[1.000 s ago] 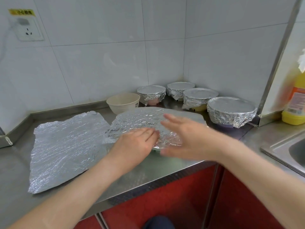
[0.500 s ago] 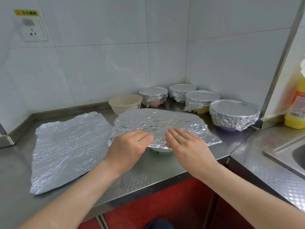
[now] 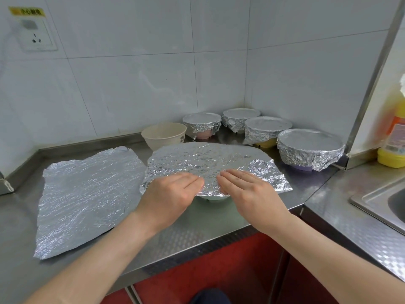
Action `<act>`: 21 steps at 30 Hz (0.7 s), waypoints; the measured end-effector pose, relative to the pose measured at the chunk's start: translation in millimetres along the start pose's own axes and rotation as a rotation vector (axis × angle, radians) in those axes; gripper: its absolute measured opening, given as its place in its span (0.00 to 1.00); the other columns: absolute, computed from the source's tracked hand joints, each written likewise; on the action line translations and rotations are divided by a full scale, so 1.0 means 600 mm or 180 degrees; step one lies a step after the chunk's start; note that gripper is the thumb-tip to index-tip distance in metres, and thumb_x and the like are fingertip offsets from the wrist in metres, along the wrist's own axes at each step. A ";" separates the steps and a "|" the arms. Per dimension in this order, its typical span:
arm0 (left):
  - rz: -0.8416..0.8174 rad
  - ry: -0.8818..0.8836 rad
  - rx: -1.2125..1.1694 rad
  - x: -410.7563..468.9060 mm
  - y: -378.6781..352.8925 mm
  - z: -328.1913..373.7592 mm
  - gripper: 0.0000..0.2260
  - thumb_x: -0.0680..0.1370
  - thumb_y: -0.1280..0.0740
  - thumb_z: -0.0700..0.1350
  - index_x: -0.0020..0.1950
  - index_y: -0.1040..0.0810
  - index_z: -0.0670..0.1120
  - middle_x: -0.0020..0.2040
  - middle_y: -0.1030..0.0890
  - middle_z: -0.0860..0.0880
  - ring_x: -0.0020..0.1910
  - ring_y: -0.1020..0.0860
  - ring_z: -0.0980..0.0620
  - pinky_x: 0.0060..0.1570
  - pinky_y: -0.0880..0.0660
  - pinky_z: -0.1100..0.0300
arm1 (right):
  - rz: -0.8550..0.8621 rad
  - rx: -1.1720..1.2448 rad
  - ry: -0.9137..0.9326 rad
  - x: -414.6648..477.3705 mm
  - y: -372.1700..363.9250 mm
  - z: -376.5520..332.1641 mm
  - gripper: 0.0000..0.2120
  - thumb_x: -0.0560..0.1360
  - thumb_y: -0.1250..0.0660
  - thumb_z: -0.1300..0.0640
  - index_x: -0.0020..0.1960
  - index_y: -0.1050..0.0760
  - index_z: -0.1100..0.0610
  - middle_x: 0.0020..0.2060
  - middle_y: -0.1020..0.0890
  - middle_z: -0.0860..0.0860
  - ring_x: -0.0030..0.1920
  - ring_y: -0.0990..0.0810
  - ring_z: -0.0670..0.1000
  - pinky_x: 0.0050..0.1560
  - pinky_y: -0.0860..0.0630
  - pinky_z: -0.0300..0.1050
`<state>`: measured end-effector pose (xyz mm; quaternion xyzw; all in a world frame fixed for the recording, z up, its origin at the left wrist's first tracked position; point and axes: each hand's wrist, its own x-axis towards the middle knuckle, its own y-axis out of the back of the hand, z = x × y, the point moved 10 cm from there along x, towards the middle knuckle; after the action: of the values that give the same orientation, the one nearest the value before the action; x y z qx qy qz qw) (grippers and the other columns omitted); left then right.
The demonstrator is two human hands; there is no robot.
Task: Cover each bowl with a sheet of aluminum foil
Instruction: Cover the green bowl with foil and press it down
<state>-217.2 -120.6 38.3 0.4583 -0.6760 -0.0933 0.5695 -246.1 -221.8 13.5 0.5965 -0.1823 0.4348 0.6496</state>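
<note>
A crinkled foil sheet [image 3: 208,161] lies draped over a pale green bowl [image 3: 213,197], of which only the lower near side shows. My left hand [image 3: 168,194] and my right hand [image 3: 247,189] lie flat with straight fingers on the sheet's near edge, fingertips almost meeting. A second foil sheet [image 3: 85,194] lies flat on the counter to the left. An uncovered cream bowl [image 3: 164,135] stands behind. Several foil-covered bowls sit in the back corner, among them one [image 3: 202,125] next to the cream bowl and the nearest [image 3: 309,150] at the right.
The steel counter [image 3: 197,227] ends at a front edge just below my wrists. A sink [image 3: 385,198] lies at the right, with a yellow bottle [image 3: 394,141] behind it. Tiled walls close the back and the corner. A wall socket [image 3: 36,34] is at upper left.
My right hand has come down from above the foil onto its near edge beside the left. The foil now sags lower around the bowl's front.
</note>
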 end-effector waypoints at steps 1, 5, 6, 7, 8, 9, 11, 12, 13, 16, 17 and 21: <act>0.0010 -0.0022 -0.0007 0.000 0.001 0.003 0.10 0.74 0.36 0.35 0.47 0.16 0.43 0.44 0.16 0.48 0.43 0.17 0.49 0.37 0.19 0.56 | 0.0006 0.0011 0.0012 -0.001 -0.001 0.003 0.22 0.84 0.52 0.57 0.57 0.19 0.61 0.55 0.16 0.54 0.56 0.18 0.54 0.55 0.20 0.50; 0.0040 -0.0091 -0.0048 0.001 0.000 0.009 0.08 0.73 0.33 0.35 0.48 0.16 0.43 0.45 0.16 0.48 0.44 0.17 0.49 0.38 0.19 0.57 | 0.0074 0.0034 0.0021 -0.003 -0.001 0.008 0.15 0.79 0.42 0.58 0.57 0.19 0.60 0.54 0.16 0.53 0.56 0.18 0.54 0.54 0.20 0.49; 0.0065 -0.0109 -0.0041 -0.001 0.000 0.009 0.08 0.73 0.33 0.35 0.48 0.16 0.43 0.45 0.15 0.48 0.44 0.17 0.49 0.39 0.19 0.58 | 0.0123 0.0027 0.0020 -0.004 0.002 0.007 0.15 0.79 0.42 0.57 0.56 0.18 0.60 0.53 0.16 0.53 0.55 0.17 0.54 0.54 0.20 0.49; 0.0096 -0.0125 -0.0036 -0.002 0.001 0.008 0.07 0.73 0.32 0.35 0.48 0.16 0.43 0.45 0.15 0.48 0.45 0.17 0.50 0.40 0.19 0.59 | 0.0185 0.0008 0.0016 -0.004 0.008 0.006 0.14 0.80 0.41 0.57 0.55 0.18 0.59 0.53 0.16 0.52 0.54 0.17 0.54 0.53 0.20 0.49; 0.0118 -0.0140 -0.0046 -0.003 0.001 0.007 0.07 0.74 0.32 0.35 0.48 0.16 0.43 0.46 0.15 0.48 0.45 0.16 0.50 0.41 0.19 0.58 | 0.0260 -0.0032 0.0006 -0.004 0.015 0.004 0.13 0.80 0.40 0.57 0.54 0.18 0.58 0.52 0.15 0.51 0.53 0.17 0.54 0.51 0.21 0.48; 0.0140 -0.0150 -0.0070 -0.004 0.001 0.007 0.07 0.75 0.33 0.35 0.49 0.16 0.42 0.46 0.15 0.47 0.45 0.16 0.49 0.42 0.19 0.58 | 0.0344 -0.0102 0.0004 -0.004 0.023 0.002 0.10 0.79 0.38 0.58 0.52 0.18 0.57 0.50 0.15 0.49 0.51 0.18 0.54 0.49 0.22 0.48; 0.0231 -0.0140 -0.0109 -0.006 0.003 0.005 0.10 0.78 0.37 0.35 0.48 0.16 0.42 0.45 0.15 0.47 0.45 0.17 0.49 0.44 0.19 0.57 | 0.0467 -0.0270 -0.0008 -0.002 0.035 -0.003 0.07 0.79 0.35 0.60 0.47 0.18 0.56 0.46 0.16 0.48 0.47 0.20 0.53 0.45 0.26 0.47; 0.0280 -0.0120 -0.0122 -0.006 0.005 0.004 0.12 0.80 0.39 0.36 0.47 0.16 0.42 0.45 0.15 0.47 0.45 0.17 0.49 0.43 0.19 0.56 | 0.0513 -0.0318 -0.0025 -0.001 0.039 -0.004 0.07 0.78 0.35 0.61 0.45 0.19 0.56 0.45 0.17 0.48 0.45 0.21 0.54 0.43 0.27 0.47; 0.0310 -0.0092 -0.0139 -0.005 0.007 0.004 0.15 0.81 0.42 0.36 0.47 0.16 0.41 0.45 0.15 0.47 0.44 0.17 0.49 0.43 0.19 0.57 | 0.0546 -0.0340 -0.0046 0.000 0.042 -0.005 0.07 0.77 0.35 0.62 0.44 0.19 0.56 0.43 0.18 0.49 0.43 0.22 0.54 0.42 0.28 0.47; 0.0327 -0.0044 -0.0194 -0.006 0.007 0.005 0.18 0.82 0.45 0.37 0.46 0.16 0.42 0.44 0.16 0.47 0.44 0.17 0.49 0.44 0.20 0.59 | 0.0580 -0.0307 -0.0095 0.000 0.042 -0.005 0.06 0.74 0.33 0.65 0.42 0.20 0.57 0.41 0.20 0.51 0.40 0.22 0.55 0.40 0.29 0.46; 0.0294 -0.0015 -0.0199 -0.005 0.006 0.003 0.16 0.81 0.44 0.37 0.46 0.16 0.42 0.44 0.16 0.48 0.44 0.17 0.50 0.44 0.21 0.59 | 0.0565 -0.0287 -0.0094 0.000 0.041 -0.005 0.06 0.74 0.33 0.65 0.41 0.21 0.57 0.40 0.20 0.51 0.40 0.22 0.55 0.40 0.29 0.46; -0.0061 0.0351 -0.0627 -0.008 -0.007 -0.016 0.09 0.73 0.32 0.46 0.51 0.17 0.46 0.51 0.17 0.52 0.51 0.20 0.53 0.53 0.24 0.58 | 0.0491 -0.0266 -0.0111 0.002 0.038 -0.002 0.05 0.72 0.31 0.66 0.41 0.22 0.57 0.40 0.20 0.51 0.40 0.23 0.55 0.40 0.30 0.46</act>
<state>-207.1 -115.9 35.4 0.4110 -0.6267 -0.1395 0.6472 -263.6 -222.5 28.1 0.5606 -0.2570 0.4651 0.6351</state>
